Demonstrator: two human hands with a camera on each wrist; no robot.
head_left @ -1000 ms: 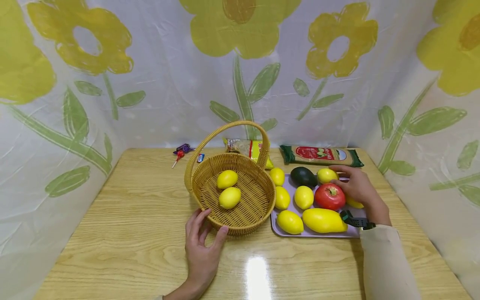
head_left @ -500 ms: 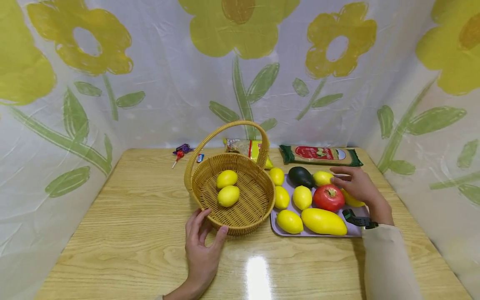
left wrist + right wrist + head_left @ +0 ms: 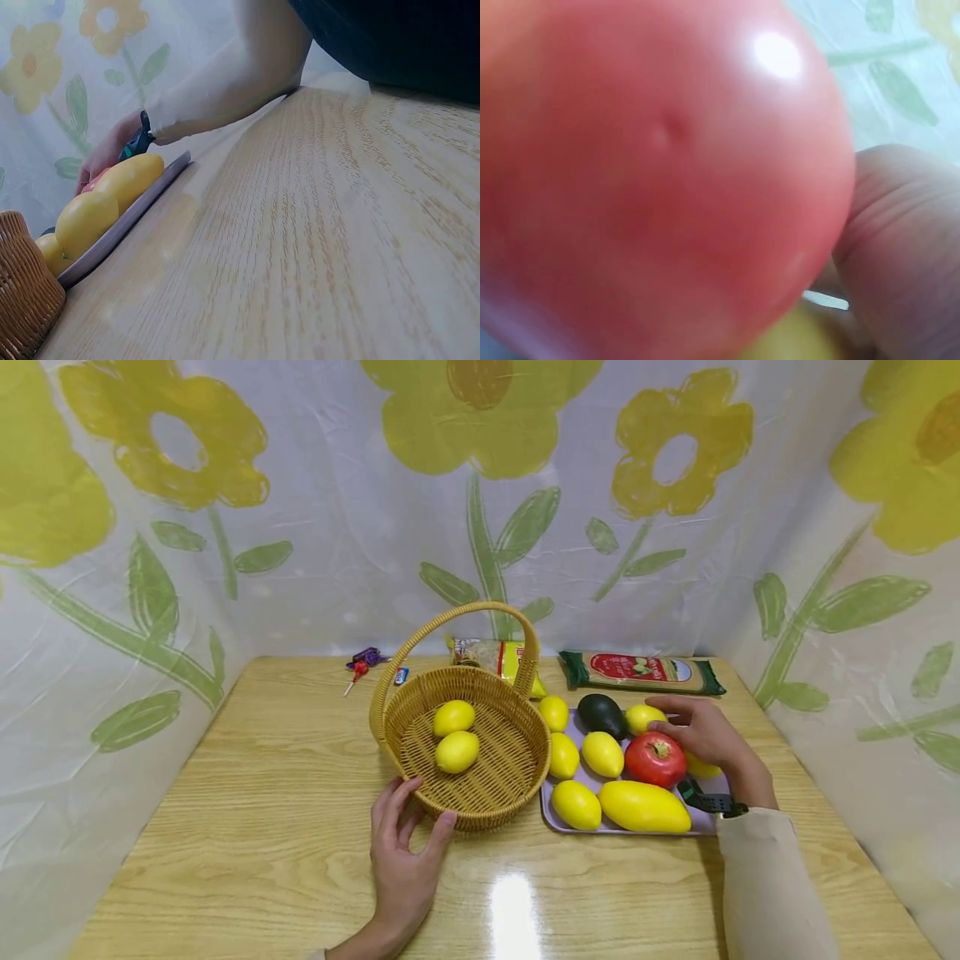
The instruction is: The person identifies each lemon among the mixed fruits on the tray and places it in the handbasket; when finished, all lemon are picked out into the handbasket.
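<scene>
My left hand [image 3: 408,868] rests its fingertips and thumb against the near left side of a wicker basket [image 3: 543,760] with a tall handle. Two lemons [image 3: 456,752] lie inside the basket. At the right, my right hand [image 3: 708,735] reaches over a lilac tray [image 3: 585,829], fingers on the far side and thumb on the near side of a lemon [image 3: 642,718] at the back. Just below that thumb sits a red pomegranate [image 3: 655,762], which fills most of the right wrist view. A yellow fruit [image 3: 701,766] is partly hidden under the right hand.
More lemons [image 3: 602,754], a dark green avocado [image 3: 602,716] and a yellow mango [image 3: 645,807] crowd the tray. Behind stand a noodle packet [image 3: 641,671] and a snack bag [image 3: 510,660]. A red lollipop [image 3: 360,669] and wrapped candy [image 3: 367,656] lie at the back left.
The right hand has moved slightly left, farther around the back lemon. That lemon, the pomegranate and other tray fruit have shifted a little left. The left hand stays at the basket.
</scene>
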